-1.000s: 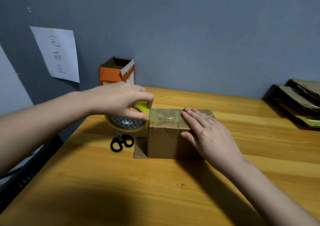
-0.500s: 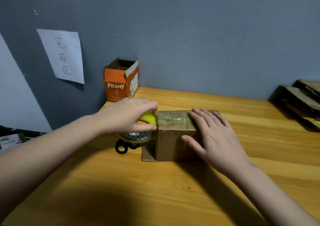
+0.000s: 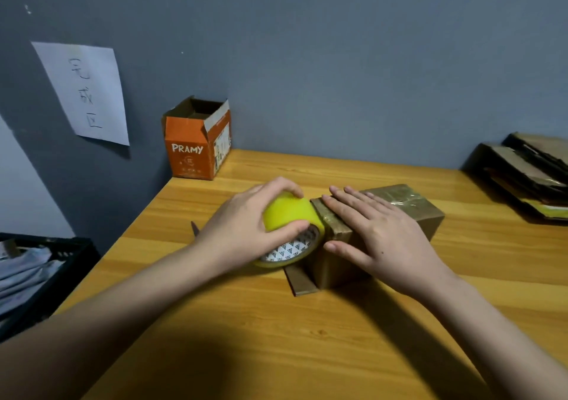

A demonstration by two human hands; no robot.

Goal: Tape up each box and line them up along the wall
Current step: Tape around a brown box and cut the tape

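On desk point(image 3: 276, 338): brown box point(image 3: 408, 215), clear tape along top, end flap open.

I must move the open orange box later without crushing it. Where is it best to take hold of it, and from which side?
Probably best to grip the orange box by its two opposite side walls, below the raised top flaps, coming down from above and in front. It stands upright in the table corner with the wall close behind, so the back looks blocked, and the loose flaps would likely bend if pinched.
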